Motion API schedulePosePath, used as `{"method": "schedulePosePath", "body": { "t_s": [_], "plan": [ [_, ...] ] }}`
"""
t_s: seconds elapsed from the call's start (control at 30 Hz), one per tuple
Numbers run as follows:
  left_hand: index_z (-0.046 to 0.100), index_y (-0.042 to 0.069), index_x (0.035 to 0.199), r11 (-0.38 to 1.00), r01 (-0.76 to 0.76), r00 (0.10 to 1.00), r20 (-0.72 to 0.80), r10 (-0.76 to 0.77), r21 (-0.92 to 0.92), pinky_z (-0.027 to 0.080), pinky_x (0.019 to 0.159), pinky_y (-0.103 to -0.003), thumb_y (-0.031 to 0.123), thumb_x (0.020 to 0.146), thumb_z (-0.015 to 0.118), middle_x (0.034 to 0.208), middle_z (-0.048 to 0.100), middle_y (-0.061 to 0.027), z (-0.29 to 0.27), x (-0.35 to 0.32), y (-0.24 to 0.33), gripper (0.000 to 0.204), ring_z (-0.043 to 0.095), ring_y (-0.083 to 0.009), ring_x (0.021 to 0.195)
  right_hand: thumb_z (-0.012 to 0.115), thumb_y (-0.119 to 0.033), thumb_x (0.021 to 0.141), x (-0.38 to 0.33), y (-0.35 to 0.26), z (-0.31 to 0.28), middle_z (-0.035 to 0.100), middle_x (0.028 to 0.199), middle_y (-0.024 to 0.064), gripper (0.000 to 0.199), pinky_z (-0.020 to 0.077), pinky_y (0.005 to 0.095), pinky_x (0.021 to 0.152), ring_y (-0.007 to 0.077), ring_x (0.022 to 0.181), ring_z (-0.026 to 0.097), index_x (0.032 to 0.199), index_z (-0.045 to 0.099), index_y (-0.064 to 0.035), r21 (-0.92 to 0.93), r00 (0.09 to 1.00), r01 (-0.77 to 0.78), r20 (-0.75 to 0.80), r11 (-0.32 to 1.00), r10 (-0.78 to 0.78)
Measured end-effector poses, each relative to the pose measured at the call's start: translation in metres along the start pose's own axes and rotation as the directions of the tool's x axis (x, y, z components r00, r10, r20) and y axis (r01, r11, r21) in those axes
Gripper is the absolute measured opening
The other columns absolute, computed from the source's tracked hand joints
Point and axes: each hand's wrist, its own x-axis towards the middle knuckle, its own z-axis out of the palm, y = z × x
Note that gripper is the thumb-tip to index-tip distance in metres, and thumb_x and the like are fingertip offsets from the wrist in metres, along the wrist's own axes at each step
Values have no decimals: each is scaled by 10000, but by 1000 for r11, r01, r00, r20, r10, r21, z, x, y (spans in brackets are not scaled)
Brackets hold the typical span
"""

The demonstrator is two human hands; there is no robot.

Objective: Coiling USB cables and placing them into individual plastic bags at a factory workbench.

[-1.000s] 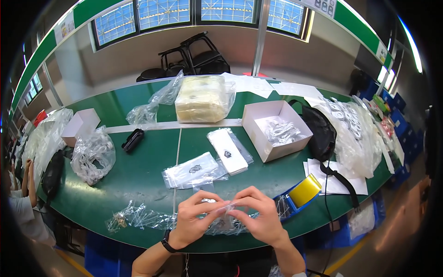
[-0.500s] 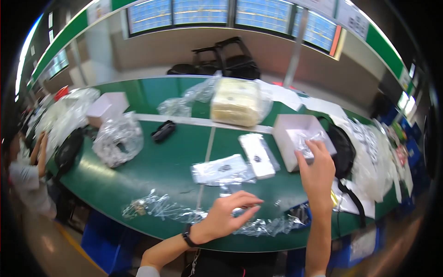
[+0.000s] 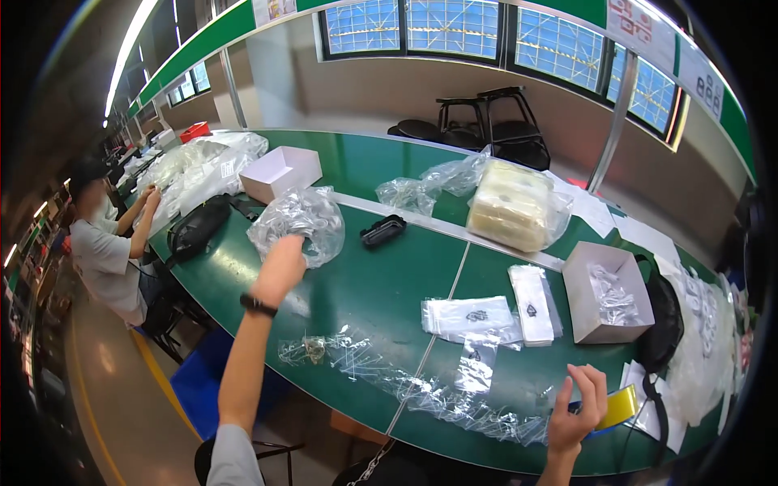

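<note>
My left hand [image 3: 284,263], with a black band at the wrist, reaches to a crumpled clear plastic bag [image 3: 322,231] at the left of the table; its fingertips are hidden at the bag's mouth. My right hand [image 3: 579,409] is at the near right, fingers bent and apart, with nothing seen in it. Beside it is a blue and yellow object [image 3: 620,407], partly hidden by the hand. A long row of small clear plastic pieces [image 3: 421,397] lies along the near edge. One small clear bag [image 3: 476,364] rests above that row.
Stacks of flat clear bags [image 3: 466,316] lie right of centre, next to a white box [image 3: 571,300] holding small clear packets. Behind them sits a large wrapped bundle [image 3: 510,202]. A black case [image 3: 382,232] is mid-table. Another person [image 3: 109,251] works at the far left.
My left hand has gone from the table's near middle to the plastic bag at left. My right hand has left the white box and come down near the row. The view has turned left.
</note>
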Motion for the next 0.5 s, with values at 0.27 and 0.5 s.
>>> {"method": "schedulePosePath", "body": {
  "t_s": [0.27,0.5],
  "plan": [
    [412,35,1447,832,-36,989,142,-52,554,451,1043,-466,200,814,639,1438,468,-275,89,103,-61,692,474,-420,1318,608,82,775,-15,17,8,613,798,142,184,526,443,809,321,762,609,932,680,21,85,993,116,-26,990,-114],
    [352,173,1507,740,64,973,124,-197,670,282,1144,-627,330,696,842,1536,383,-180,119,149,-82,960,213,-484,1464,634,76,750,-27,20,3,628,811,151,182,519,409,752,324,763,619,906,690,0,69,999,49,-11,996,-49]
  ]
}}
